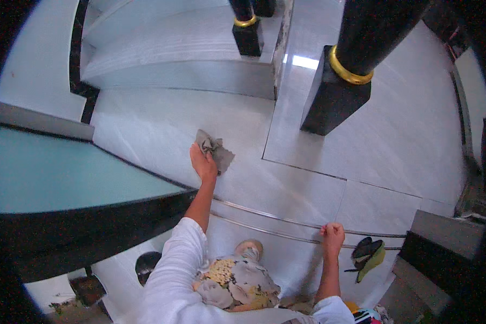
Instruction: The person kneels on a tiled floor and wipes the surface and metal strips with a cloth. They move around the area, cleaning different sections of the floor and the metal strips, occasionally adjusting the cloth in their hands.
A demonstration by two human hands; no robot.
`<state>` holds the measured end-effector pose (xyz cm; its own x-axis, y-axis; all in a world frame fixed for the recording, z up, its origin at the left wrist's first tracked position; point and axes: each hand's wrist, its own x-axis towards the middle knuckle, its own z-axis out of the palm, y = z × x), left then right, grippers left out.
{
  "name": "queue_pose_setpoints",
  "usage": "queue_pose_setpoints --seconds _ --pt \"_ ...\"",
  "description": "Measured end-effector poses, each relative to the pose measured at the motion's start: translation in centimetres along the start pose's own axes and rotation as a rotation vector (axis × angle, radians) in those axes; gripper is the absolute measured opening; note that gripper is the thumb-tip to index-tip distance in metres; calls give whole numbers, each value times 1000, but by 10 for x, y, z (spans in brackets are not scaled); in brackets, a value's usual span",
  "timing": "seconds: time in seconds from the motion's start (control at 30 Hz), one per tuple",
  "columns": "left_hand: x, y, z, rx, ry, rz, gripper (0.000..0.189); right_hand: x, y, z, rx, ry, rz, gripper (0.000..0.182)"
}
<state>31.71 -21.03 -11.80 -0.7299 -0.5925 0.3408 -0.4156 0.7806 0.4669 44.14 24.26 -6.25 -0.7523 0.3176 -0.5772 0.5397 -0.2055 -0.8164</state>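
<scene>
My left hand (203,162) presses a crumpled grey cloth (223,158) against the pale marble-look floor (162,117), below the foot of the stairs. The cloth spreads out to the right of my fingers. Lower right, my right hand (333,235) is curled into a fist with nothing visible in it. It appears over the two curved metal rails (275,218) that cross the floor; whether it touches them I cannot tell. My patterned clothing and one knee show below, between my arms.
Pale steps (178,77) rise ahead. A black newel post with a gold ring (336,93) stands right of them, a smaller black baluster (248,36) on the steps. A black-framed teal panel (77,174) borders my left. Black and green footwear (366,256) lies beyond my right hand.
</scene>
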Motion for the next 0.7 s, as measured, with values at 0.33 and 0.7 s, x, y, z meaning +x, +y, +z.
queue_pose_setpoints --seconds 0.33,0.7 --pt "27 80 16 -209 -634 509 56 -23 -28 9 176 125 82 8" --pt "-156 269 13 -468 -1004 1369 44 -38 -23 11 272 212 4 12"
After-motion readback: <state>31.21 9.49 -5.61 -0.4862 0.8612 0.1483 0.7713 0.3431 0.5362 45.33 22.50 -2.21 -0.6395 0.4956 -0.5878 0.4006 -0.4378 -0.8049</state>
